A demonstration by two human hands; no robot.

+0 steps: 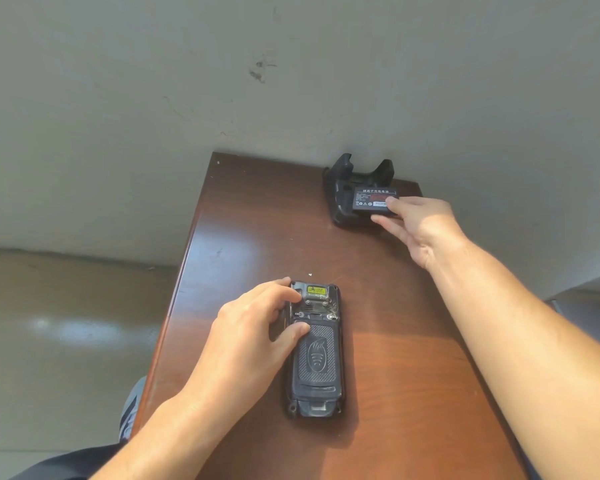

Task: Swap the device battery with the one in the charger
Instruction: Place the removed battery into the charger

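**What the head view leaves unclear**

The right hand [420, 226] covers the right end of the battery [373, 200], whose label print is too small to read. The battery hides much of the charger [347, 195] slot. The left hand [253, 330] masks the device's [316, 348] left edge. Both forearms and the table [257, 220] run off the bottom edge.

White Chinese print, too small to read, on battery [374, 199]; unreadable yellow warning label on device [315, 348].
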